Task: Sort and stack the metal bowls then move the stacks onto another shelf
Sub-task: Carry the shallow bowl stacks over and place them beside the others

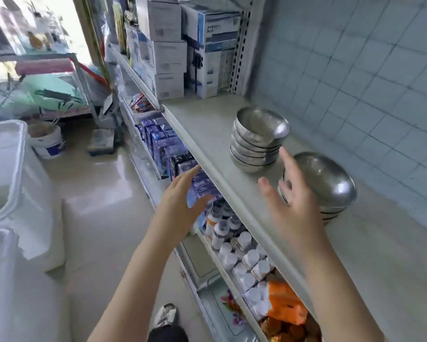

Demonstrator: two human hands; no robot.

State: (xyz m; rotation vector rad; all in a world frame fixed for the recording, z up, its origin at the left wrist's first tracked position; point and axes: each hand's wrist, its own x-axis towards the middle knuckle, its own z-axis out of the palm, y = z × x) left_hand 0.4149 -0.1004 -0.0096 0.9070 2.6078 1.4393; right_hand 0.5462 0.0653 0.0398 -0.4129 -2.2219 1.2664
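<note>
Two stacks of metal bowls stand on the white shelf [207, 129]. The farther stack of smaller bowls [258, 139] holds several bowls. The nearer stack of wider bowls [326, 186] sits to its right, close to the tiled wall. My right hand [289, 201] hovers over the shelf with fingers spread, just left of the nearer stack and partly in front of it; it holds nothing. My left hand [182, 201] is out in front of the shelf edge, below the shelf top, fingers straight and empty.
Cardboard boxes [182, 45] fill the far end of the shelf. Lower shelves hold blue boxes [163, 144], white bottles [232, 245] and orange packets [284, 302]. White tubs [15, 183] and a bucket [47, 141] stand on the floor at left.
</note>
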